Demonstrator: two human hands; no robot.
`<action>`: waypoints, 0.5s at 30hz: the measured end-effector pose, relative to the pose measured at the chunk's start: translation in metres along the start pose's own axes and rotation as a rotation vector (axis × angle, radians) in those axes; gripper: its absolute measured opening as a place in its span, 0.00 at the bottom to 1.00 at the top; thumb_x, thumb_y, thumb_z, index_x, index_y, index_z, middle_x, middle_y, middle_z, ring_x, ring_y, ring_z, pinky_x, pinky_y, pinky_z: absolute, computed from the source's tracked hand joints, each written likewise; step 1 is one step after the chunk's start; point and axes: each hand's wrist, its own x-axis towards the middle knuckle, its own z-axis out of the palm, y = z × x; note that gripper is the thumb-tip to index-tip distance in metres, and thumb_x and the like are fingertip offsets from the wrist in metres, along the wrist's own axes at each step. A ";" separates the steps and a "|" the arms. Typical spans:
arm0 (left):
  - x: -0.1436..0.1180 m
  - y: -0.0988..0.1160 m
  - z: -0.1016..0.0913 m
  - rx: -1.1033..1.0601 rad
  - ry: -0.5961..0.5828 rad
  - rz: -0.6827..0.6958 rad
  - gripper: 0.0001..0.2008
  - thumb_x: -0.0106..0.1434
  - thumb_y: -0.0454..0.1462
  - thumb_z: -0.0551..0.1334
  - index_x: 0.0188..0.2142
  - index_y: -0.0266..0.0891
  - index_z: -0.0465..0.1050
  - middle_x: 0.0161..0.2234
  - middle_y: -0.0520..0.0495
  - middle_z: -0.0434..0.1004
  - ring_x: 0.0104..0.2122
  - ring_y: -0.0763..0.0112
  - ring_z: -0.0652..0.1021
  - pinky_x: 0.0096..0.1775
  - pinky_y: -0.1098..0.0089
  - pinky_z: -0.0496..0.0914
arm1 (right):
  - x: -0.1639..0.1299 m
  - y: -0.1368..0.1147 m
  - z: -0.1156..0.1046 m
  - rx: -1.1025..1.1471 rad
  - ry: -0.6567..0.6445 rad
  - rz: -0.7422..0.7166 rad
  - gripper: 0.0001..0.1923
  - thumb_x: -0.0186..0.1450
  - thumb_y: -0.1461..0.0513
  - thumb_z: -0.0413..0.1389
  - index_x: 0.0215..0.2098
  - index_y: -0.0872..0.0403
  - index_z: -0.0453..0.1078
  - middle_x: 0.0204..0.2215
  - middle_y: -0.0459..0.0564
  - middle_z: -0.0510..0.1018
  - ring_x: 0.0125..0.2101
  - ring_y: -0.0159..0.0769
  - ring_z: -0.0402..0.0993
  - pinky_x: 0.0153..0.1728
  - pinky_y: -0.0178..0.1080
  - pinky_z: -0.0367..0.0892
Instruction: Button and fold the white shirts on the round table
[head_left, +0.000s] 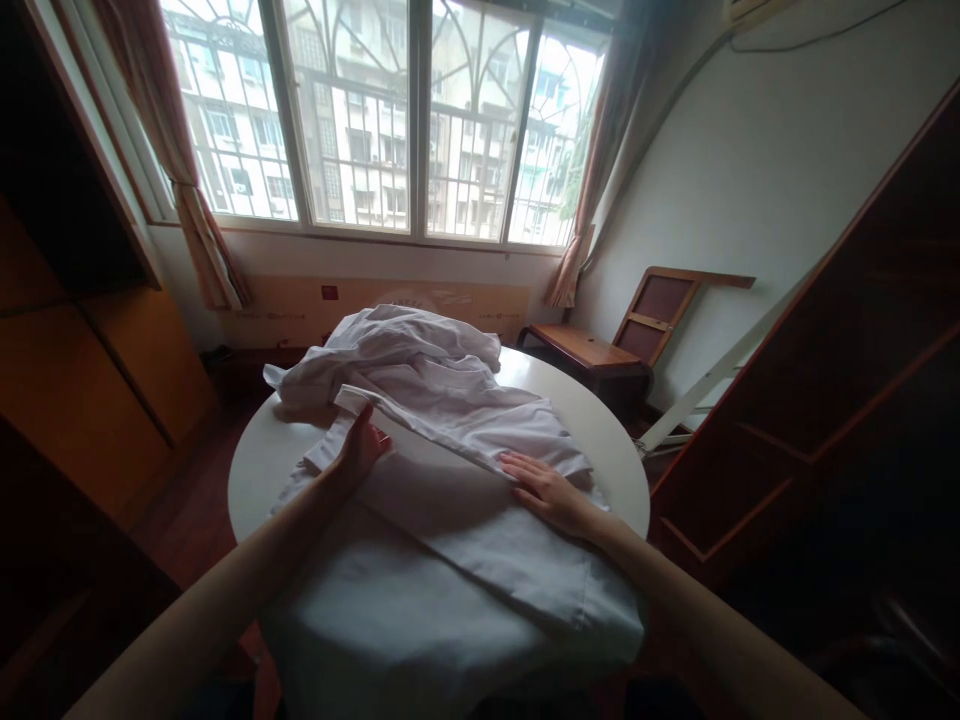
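my left hand (pixel 360 447): fingers grasping a folded edge of the white garment (pixel 442 480) | my right hand (pixel 547 492): fingers released, flat on its right side | round white table (pixel 600 420) underneath

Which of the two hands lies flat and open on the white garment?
The right hand, palm down with fingers spread on the white garment. The left hand instead curls around a folded edge of the cloth.

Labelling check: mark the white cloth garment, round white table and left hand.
white cloth garment (pixel 450 500), head view, flat middle panel
round white table (pixel 592 420), head view, bare right rim
left hand (pixel 361 448), head view, back of hand
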 end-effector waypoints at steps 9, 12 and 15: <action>-0.027 0.051 -0.024 0.013 -0.140 0.152 0.23 0.53 0.39 0.53 0.47 0.31 0.66 0.47 0.37 0.71 0.47 0.57 0.71 0.45 0.61 0.67 | 0.000 -0.006 -0.001 0.012 0.032 0.008 0.23 0.65 0.55 0.47 0.57 0.50 0.58 0.57 0.49 0.62 0.58 0.39 0.53 0.56 0.46 0.53; -0.043 0.065 -0.038 0.210 -0.035 -0.034 0.23 0.57 0.45 0.52 0.47 0.32 0.67 0.44 0.37 0.73 0.42 0.54 0.75 0.39 0.59 0.70 | -0.001 -0.007 -0.001 0.013 0.060 0.028 0.23 0.64 0.56 0.48 0.57 0.50 0.59 0.56 0.49 0.63 0.58 0.39 0.53 0.56 0.46 0.54; -0.055 0.070 -0.051 0.468 0.043 -0.231 0.24 0.54 0.49 0.58 0.45 0.35 0.68 0.34 0.40 0.77 0.30 0.59 0.77 0.29 0.65 0.71 | -0.002 -0.007 -0.001 -0.022 0.089 0.045 0.23 0.63 0.58 0.49 0.56 0.51 0.59 0.55 0.51 0.64 0.56 0.39 0.56 0.55 0.45 0.56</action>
